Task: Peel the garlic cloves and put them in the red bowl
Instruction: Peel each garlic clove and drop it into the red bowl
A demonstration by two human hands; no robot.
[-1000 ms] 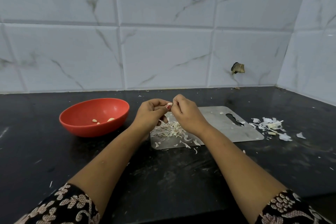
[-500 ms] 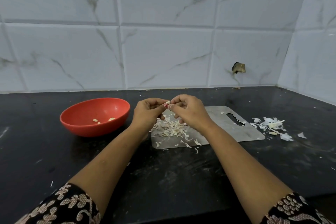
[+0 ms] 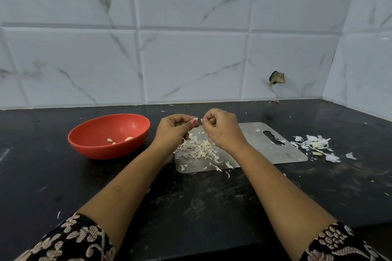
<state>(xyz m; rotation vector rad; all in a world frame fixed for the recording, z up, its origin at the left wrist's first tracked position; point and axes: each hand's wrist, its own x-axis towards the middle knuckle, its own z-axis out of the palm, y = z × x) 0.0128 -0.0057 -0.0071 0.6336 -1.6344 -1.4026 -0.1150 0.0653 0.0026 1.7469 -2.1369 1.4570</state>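
You're pinching the garlic clove (image 3: 199, 121) between left hand (image 3: 174, 131) and right hand (image 3: 222, 130); hold left steady, strip skin with right, let peel drop on the steel board (image 3: 254, 151).

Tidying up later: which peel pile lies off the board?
The whiter pile on the black counter, right of the board; the other heap sits on it.

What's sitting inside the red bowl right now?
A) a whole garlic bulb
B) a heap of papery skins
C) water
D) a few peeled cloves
D: the red bowl holds only a few pale peeled cloves; the skins lie heaped on the metal board.
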